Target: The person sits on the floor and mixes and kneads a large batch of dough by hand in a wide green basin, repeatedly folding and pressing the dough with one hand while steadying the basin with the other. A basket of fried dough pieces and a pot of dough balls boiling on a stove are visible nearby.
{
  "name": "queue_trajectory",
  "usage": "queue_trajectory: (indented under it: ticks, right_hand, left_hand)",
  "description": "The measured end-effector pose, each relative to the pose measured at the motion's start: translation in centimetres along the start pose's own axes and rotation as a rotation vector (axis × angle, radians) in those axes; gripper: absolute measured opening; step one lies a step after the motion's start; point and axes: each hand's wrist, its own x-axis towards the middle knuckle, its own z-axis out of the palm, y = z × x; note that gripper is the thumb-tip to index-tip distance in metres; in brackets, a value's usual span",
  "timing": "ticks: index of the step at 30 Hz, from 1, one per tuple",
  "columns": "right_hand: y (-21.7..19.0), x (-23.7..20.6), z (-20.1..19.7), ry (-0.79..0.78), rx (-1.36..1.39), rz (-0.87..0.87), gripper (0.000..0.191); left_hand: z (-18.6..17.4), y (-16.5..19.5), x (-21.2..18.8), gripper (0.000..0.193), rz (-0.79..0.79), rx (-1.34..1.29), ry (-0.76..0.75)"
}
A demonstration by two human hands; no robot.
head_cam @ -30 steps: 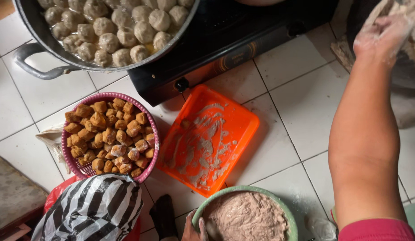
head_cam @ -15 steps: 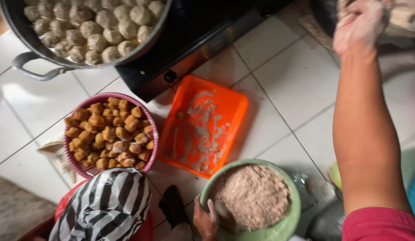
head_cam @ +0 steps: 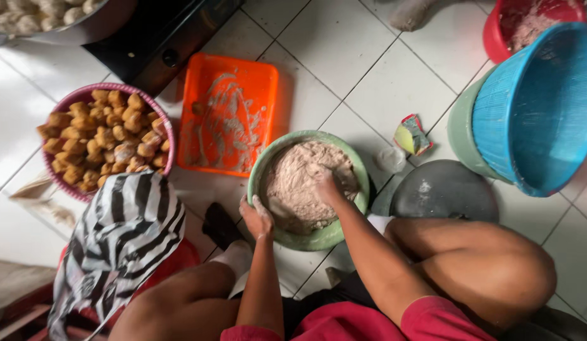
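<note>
1. Dough (head_cam: 300,180), pale pinkish-brown, fills a green bowl (head_cam: 314,238) that sits on the white tiled floor (head_cam: 344,57), between the person's bare knees
2. Right hand (head_cam: 328,189) is pressed down into the dough near its middle, fingers buried, so whether it is open or closed cannot be told
3. Left hand (head_cam: 255,216) grips the bowl's near-left rim, fingers curled over the edge and dusted with dough
4. An orange tray (head_cam: 227,120), smeared with pale paste, lies just beside the bowl on its far-left side
5. A pink basket (head_cam: 169,136) heaped with golden fried tofu (head_cam: 101,142) stands left of the tray, touching its edge
6. A striped plastic bag (head_cam: 120,237) lies below the basket, by the left knee
7. A dark stove (head_cam: 167,38) stands at the top left, with a pan of pale balls (head_cam: 34,16) on it
8. To the right of the bowl a grey lid (head_cam: 444,192) lies flat; a small packet (head_cam: 411,136) lies near it
9. A blue basket (head_cam: 537,107) sits tilted in a pale green tub (head_cam: 461,129) at the far right, with a red bowl (head_cam: 496,38) behind it
</note>
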Motion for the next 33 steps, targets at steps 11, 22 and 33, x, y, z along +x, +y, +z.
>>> queue_trajectory:
  ticks: [11,22,33]
  right_hand:
    - [1.3,-6.2,-2.6,0.5,0.107,-0.061,0.03]
    - [7.0,4.3,0.2,-0.002,0.036,0.378,0.082]
    - [6.5,7.1,-1.3,-0.105,0.28,0.312,0.073]
  left_hand:
    - [-2.1,-0.8,-2.1,0.061,-0.064,-0.033,-0.21]
    - [-1.0,-2.9,4.7,0.042,0.26,-0.078,-0.312]
    - [1.5,-3.5,4.0,0.043,0.026,-0.15,-0.191]
